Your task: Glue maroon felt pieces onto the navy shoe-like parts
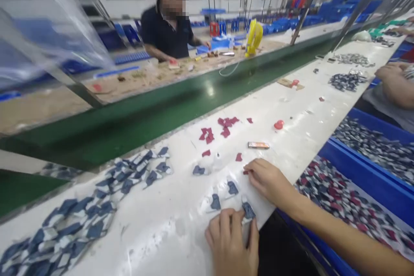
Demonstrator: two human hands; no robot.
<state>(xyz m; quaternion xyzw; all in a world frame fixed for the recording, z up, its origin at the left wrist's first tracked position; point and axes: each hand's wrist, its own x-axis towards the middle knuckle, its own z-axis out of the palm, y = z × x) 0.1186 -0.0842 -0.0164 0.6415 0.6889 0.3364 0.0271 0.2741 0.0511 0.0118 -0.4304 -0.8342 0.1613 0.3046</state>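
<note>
So the biggest thing going on is the long white table [291, 108], with a green conveyor belt [161, 108] running along its far side and a blue bin [371, 177] of mixed red and dark pieces just right of the hands. A person in a dark shirt [168, 30] works across the belt, well away from both hands. Off to the left of the hands sits a big heap of blue-and-white packets [80, 207]. Beyond the right hand there's a scatter of small red pieces [223, 127], plus an orange lighter-looking thing [258, 145] just past the fingertips. The left hand [231, 241] has its fingers curled down on a small blue packet [248, 210], pinching its edge. The right hand [267, 179] lies flat and loose, fingertips on a tiny red piece [246, 172], not really gripping it.
</note>
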